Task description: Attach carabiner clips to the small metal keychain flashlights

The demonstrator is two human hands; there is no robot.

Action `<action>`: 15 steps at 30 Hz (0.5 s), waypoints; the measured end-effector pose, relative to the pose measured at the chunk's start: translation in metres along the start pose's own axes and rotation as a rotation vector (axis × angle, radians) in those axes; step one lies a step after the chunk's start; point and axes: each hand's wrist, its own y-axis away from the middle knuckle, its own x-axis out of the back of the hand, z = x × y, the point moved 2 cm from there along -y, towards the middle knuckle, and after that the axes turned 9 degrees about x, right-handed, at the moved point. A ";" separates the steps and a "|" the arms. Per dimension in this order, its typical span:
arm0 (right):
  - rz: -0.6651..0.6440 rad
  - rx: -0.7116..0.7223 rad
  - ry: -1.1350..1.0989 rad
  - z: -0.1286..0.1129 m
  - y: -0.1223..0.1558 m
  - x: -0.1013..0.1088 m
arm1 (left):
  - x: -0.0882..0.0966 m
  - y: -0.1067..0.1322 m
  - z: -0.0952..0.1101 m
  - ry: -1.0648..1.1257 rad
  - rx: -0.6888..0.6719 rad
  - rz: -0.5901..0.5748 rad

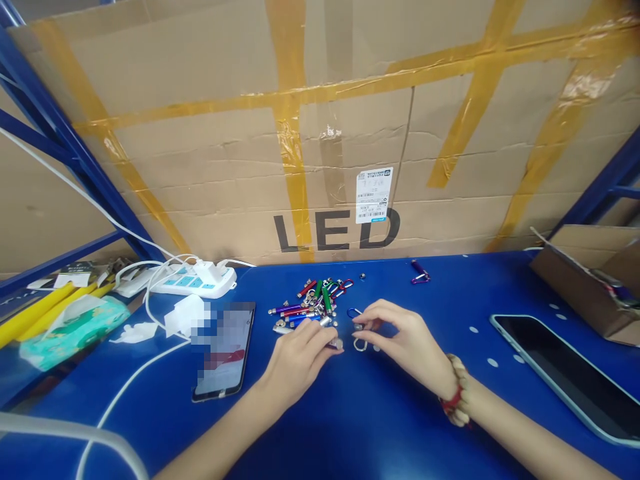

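Note:
My left hand [299, 357] is closed round a small keychain flashlight [336, 343], whose round end shows past the fingertips; most of its body is hidden. To its right, my right hand [400, 330] pinches a small silvery part [357, 327] between thumb and fingertips, too small to make out. A silver carabiner [360, 345] shows just below the right thumb, and a blue carabiner [353, 311] lies by the right fingertips. Just beyond both hands is a loose pile of red, green, blue and purple keychain flashlights [300, 311], with carabiners and small silvery pieces among them.
A purple flashlight with carabiner [420, 273] lies apart at the back. Phones lie left [227, 350] and right [565, 373]. A white power strip [220, 283], cables and a tissue pack [75, 330] are at left. An open carton [585, 280] stands right; a large cardboard box [225, 167] stands behind.

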 end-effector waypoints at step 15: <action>0.018 0.200 -0.073 -0.029 0.003 0.003 | -0.009 0.006 0.006 0.047 0.127 -0.191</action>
